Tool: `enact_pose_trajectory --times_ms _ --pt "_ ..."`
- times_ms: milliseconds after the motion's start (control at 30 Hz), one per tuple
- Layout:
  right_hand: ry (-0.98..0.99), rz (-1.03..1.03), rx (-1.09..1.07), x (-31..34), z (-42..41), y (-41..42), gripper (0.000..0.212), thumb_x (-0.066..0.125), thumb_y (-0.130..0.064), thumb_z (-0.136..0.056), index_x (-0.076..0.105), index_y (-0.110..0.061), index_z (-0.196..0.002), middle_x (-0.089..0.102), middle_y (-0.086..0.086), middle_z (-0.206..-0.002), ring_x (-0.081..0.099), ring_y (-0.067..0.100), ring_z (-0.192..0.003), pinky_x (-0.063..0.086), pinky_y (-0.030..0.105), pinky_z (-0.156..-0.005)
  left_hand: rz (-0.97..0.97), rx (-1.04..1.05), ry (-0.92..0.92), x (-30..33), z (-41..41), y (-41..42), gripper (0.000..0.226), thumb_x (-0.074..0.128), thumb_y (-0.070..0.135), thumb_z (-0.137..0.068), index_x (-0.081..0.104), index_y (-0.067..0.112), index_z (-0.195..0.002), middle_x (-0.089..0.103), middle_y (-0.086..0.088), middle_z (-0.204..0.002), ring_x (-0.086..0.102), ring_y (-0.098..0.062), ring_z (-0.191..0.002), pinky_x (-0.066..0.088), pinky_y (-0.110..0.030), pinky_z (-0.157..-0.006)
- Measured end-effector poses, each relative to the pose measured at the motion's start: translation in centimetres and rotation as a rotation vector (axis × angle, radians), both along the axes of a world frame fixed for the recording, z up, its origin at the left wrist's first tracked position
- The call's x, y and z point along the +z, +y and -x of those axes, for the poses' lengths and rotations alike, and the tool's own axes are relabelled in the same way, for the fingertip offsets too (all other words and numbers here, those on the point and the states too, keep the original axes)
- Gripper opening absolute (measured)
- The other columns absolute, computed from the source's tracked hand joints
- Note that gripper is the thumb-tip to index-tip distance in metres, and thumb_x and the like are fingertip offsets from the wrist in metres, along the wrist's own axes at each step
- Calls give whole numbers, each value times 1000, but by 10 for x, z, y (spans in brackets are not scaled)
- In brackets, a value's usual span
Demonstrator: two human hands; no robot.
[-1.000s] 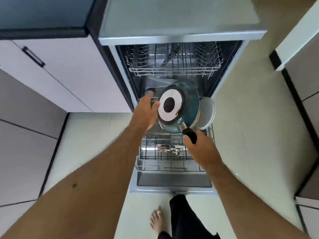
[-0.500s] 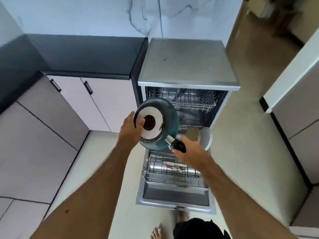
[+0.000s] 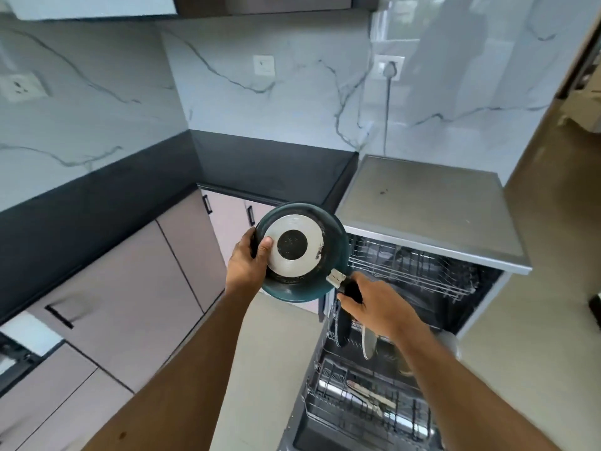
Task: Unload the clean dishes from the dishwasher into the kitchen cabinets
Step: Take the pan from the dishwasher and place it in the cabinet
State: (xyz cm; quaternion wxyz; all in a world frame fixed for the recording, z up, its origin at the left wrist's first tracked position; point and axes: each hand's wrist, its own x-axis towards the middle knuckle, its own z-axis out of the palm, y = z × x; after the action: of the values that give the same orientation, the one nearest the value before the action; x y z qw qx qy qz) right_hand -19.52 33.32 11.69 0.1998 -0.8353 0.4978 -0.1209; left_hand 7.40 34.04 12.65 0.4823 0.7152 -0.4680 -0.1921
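A teal frying pan [image 3: 331,242] with a silver and black base faces me, held up in the air left of the open dishwasher [image 3: 432,206]. My left hand [image 3: 247,265] grips its left rim, thumb on the base. My right hand [image 3: 374,304] grips the pan's black handle [image 3: 353,289]. The lower rack [image 3: 364,415] is pulled out and holds a white plate [image 3: 369,345], a dark pan standing on edge [image 3: 343,330] and some cutlery [image 3: 367,395]. The upper rack [image 3: 409,268] shows inside the dishwasher.
A black countertop [image 3: 270,167] runs along the marble wall, with pinkish lower cabinets [image 3: 130,288] and black handles beneath it. Upper cabinets [image 3: 97,4] hang at the top edge. Wall sockets [image 3: 264,65] sit above the counter. Beige floor [image 3: 533,353] lies right of the dishwasher.
Both hands have lifted the pan out of the lower rack and carried it up and to the left. My view has risen from the dishwasher to the counter and wall.
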Motion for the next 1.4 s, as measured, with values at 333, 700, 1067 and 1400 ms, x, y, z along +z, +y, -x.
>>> enact_pose_trajectory --times_ms 333,700,1067,1400 --pt "49 238 243 30 -134 -54 38 43 -54 -98 36 -21 -116 69 7 -88 67 30 -76 58 47 -68 128 235 36 20 -128 18 43 56 59 -90 57 36 -126 67 8 -115 63 -10 -107 49 -33 -99" --pt "-44 409 380 42 -370 -117 35 48 -46 -99 44 -15 -115 71 4 -80 68 31 -74 31 26 -55 243 405 32 44 -344 3 75 62 71 -80 49 29 -141 62 10 -131 59 -8 -118 49 -34 -103" --pt "-161 781 440 106 -565 -182 36 58 -45 -95 56 -12 -110 72 3 -78 67 29 -56 40 26 -48 360 593 -117 123 -525 -40 68 56 67 -86 53 26 -140 63 3 -131 57 -11 -121 45 -28 -105" --pt "-258 860 503 205 -698 -281 32 50 -45 -99 46 -18 -116 70 5 -93 68 31 -73 51 36 -65 526 717 -168 208 -626 -106 72 60 68 -80 52 30 -140 65 7 -123 59 -7 -115 46 -26 -103"
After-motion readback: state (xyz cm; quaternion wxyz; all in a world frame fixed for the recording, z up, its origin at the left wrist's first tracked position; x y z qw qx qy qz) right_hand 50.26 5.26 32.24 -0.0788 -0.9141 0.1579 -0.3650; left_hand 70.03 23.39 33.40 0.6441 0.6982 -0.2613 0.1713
